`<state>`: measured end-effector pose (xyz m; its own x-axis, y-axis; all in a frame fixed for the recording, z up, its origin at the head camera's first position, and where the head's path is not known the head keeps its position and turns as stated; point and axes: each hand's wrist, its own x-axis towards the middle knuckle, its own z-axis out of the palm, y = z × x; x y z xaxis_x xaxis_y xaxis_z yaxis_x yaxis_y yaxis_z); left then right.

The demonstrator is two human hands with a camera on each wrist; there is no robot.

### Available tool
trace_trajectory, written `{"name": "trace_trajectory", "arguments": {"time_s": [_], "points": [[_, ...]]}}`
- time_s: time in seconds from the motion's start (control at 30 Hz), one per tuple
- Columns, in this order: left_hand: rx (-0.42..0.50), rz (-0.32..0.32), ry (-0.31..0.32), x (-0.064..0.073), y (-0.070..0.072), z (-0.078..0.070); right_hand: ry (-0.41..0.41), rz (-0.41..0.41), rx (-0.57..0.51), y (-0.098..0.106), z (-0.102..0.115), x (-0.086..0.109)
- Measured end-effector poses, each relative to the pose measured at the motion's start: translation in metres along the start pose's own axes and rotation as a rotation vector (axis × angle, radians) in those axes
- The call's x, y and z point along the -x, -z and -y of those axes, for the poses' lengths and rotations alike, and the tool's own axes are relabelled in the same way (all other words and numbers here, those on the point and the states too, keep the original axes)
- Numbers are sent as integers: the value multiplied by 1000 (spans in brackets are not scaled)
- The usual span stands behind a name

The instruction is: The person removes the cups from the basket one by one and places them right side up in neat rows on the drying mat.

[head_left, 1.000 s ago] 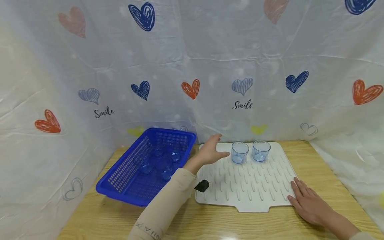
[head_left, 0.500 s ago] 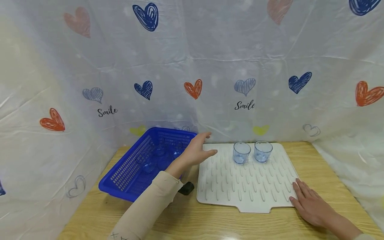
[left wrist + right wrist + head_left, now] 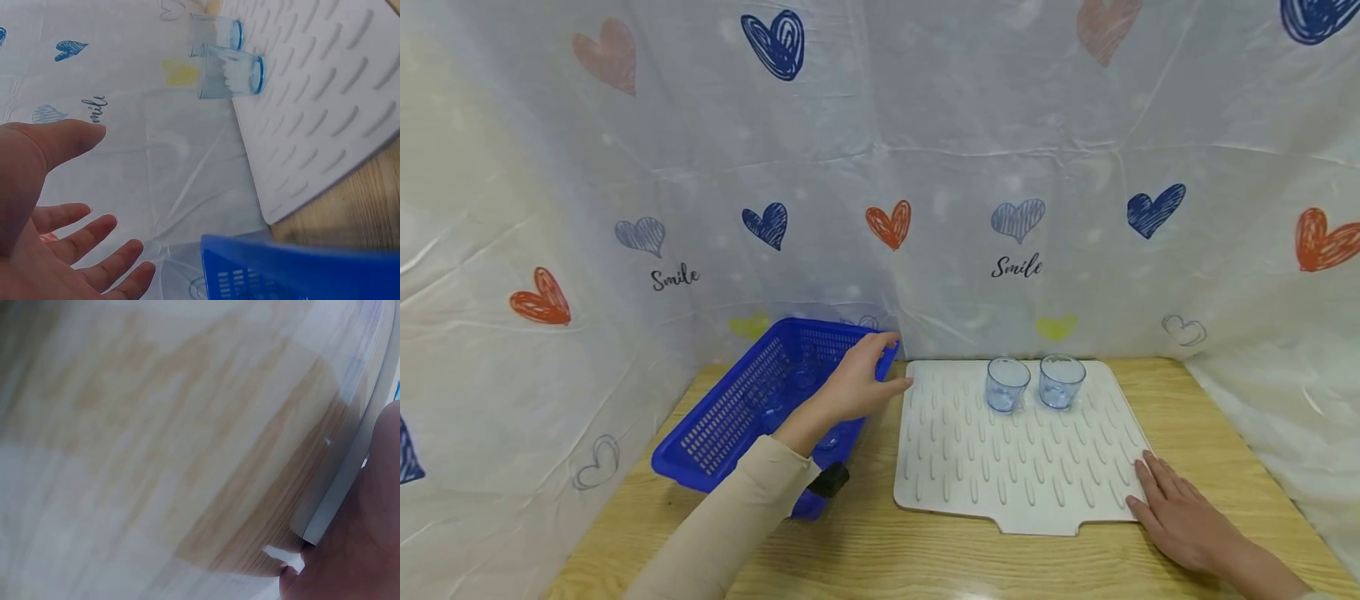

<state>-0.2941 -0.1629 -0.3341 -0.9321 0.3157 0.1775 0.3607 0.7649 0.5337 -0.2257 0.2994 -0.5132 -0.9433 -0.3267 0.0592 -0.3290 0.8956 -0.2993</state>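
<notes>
My left hand (image 3: 853, 385) hangs over the right side of a blue plastic basket (image 3: 730, 385), thumb spread away from the fingers and nothing between them. Several clear bluish glasses (image 3: 772, 414) lie inside the basket, partly hidden by my arm. Two light-blue glasses stand upright side by side near the back of a white ridged draining mat: a left glass (image 3: 1006, 386) and a right glass (image 3: 1062, 382). My right hand (image 3: 1180, 515) lies flat at the mat's (image 3: 985, 467) lower right corner, its fingers along the edge.
A wooden table (image 3: 925, 558) bears the basket and the mat. Behind and at both sides hangs a white sheet (image 3: 940, 100) printed with hearts. A small black object (image 3: 829, 481) sits at my left wrist. The basket's right rim faces the mat across a narrow strip of table.
My left hand has moved left, from over the mat's left part beside the glasses to over the basket. My right hand stays at the mat's corner, and the two glasses remain standing.
</notes>
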Motion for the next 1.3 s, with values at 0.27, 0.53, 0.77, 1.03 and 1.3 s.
{"name": "trace_trajectory", "arguments": {"time_s": [0.27,0.53,0.77,1.03,1.3], "points": [[-37,-6,26,16,21,12,-3,-2,-9,0,-1,0],[-73,-48,53,30,40,32,-6,6,-8,1,1,0],[-83,-102,88,37,53,54,-8,7,-6,0,1,0],[-79,-136,150,40,68,75,-12,9,1,-1,-2,-1],[-50,-153,220,40,74,100,-5,6,8,-1,1,0]]}}
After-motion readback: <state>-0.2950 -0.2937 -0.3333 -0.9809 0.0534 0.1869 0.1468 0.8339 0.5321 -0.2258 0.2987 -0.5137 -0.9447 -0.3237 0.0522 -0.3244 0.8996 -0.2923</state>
